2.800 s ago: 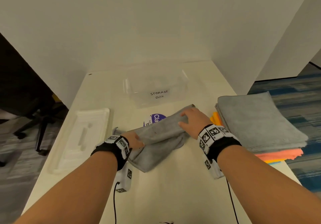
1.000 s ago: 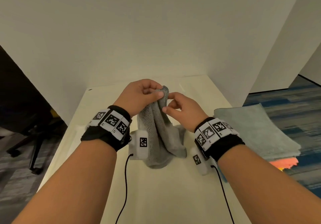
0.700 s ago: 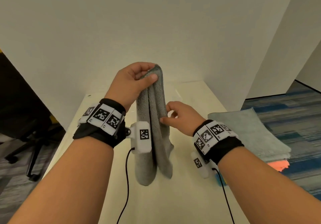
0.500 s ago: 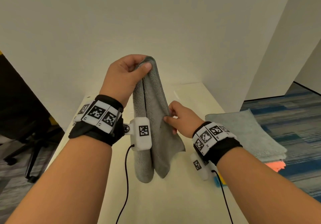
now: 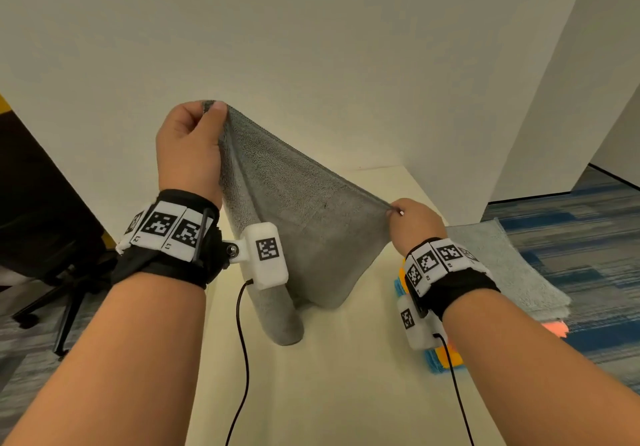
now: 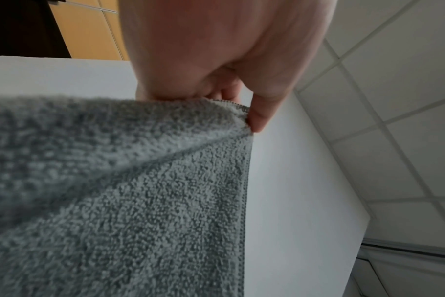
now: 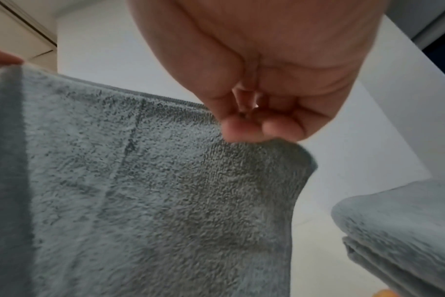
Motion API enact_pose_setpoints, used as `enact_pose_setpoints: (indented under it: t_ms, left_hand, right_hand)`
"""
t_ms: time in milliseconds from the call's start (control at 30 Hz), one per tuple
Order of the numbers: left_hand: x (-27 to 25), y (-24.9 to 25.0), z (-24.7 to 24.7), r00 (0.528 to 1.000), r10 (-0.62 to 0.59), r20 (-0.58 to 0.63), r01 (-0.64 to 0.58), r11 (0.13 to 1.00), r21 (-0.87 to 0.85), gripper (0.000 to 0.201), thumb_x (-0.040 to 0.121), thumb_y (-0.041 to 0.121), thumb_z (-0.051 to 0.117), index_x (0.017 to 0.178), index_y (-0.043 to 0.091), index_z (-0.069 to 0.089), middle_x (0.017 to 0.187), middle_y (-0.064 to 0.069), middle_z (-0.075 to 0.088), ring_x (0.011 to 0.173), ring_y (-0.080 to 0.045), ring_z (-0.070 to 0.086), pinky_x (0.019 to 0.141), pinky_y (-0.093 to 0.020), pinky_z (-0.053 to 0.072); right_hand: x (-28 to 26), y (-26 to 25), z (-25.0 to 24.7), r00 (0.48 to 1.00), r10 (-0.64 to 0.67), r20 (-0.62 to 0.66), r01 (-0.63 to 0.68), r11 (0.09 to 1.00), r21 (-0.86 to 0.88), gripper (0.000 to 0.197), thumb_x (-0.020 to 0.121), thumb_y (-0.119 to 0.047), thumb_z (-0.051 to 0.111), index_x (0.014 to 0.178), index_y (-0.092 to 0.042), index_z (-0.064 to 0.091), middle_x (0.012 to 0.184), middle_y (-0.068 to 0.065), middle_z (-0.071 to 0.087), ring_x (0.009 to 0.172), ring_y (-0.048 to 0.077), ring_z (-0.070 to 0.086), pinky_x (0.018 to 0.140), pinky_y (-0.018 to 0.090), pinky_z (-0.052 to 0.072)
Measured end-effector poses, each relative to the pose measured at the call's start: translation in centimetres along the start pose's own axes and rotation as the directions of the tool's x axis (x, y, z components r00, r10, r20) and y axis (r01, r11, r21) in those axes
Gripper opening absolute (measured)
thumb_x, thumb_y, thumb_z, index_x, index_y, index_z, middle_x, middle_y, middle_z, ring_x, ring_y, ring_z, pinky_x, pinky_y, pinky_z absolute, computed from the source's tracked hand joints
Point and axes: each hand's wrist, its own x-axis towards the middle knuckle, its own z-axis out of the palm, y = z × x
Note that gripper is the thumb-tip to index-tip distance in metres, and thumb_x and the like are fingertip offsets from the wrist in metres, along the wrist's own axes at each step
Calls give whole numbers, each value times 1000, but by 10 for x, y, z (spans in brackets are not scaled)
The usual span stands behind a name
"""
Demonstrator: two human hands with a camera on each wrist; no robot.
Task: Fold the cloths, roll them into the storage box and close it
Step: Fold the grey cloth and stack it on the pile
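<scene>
A grey terry cloth hangs in the air above the table, stretched between both hands. My left hand is raised high and pinches the cloth's top corner between thumb and fingers. Lower and to the right, my right hand pinches the other end of the same upper edge. The edge slopes down from left to right, and the rest of the cloth droops below in folds. The storage box is out of sight behind the cloth.
A stack of folded cloths, grey on top with orange and blue ones under it, lies at the table's right edge. White walls enclose the cream table. An office chair stands to the left.
The cloth was lifted off the table and held bunched by the left hand. Now the right hand has drawn one corner out to the right, spreading the upper edge open.
</scene>
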Motion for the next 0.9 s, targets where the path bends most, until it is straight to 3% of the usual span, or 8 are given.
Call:
enact_pose_setpoints:
  t_ms: [167,267,333,433,533,667,800,900]
  left_hand:
    - [1,-5,-6,997,-52,-56,51,998,-21,15,87,19,65,73,20,59,72,3,57,70,-14,53,66,-27,47]
    - [-1,-10,-8,996,-77,-34,77,997,16,10,88,21,66,79,18,67,76,2,63,72,-11,59,69,-25,52]
    - [-2,-15,-10,994,-106,-7,106,993,55,10,86,25,68,81,18,71,82,-1,68,78,-13,63,77,-29,55]
    - [-7,-21,-11,987,-151,54,144,983,112,13,86,27,69,85,14,72,86,-4,69,80,-15,64,80,-33,54]
    - [-13,-29,-8,976,-192,100,176,974,145,10,84,24,71,81,15,67,81,-1,66,79,-16,63,81,-36,54]
    - [-18,-37,-5,949,-262,177,230,956,181,9,84,22,71,81,15,66,80,-4,66,79,-19,61,82,-39,52]
    - [-27,-45,-3,892,-316,322,208,921,329,12,87,25,68,79,16,70,74,4,68,71,-13,62,72,-33,51]
    - [-35,-52,2,841,-368,397,198,892,407,11,86,25,69,82,16,73,82,0,70,78,-16,63,78,-35,51]
  right_hand:
    - [-1,-5,-3,998,-7,-66,16,990,137,27,98,-25,43,108,-13,65,106,5,65,101,26,58,78,26,38]
    - [-5,-13,-8,991,-16,-131,49,966,253,43,98,-39,41,78,-7,62,76,7,59,79,28,56,68,31,38]
    - [-7,-16,-10,977,-4,-214,77,940,332,55,98,-46,41,77,1,61,73,13,59,73,31,54,66,35,41]
    - [-8,-16,-10,960,0,-281,124,897,424,37,92,-39,55,67,-14,47,63,-1,47,59,15,44,57,27,36]
    - [-8,-17,-6,960,-33,-277,162,874,457,15,87,-21,62,83,-18,48,73,-8,47,62,6,45,60,22,36]
    - [-10,-20,-3,975,-64,-213,169,834,526,26,88,-20,63,108,-26,48,84,-10,51,74,0,51,62,13,38]
    - [-13,-23,0,977,-121,-173,196,826,529,21,90,-19,62,107,-30,56,93,-13,56,87,2,55,78,16,43]
    - [-15,-26,3,975,-152,-162,218,793,569,18,90,-15,62,101,-29,61,99,-11,63,96,5,60,87,21,46]
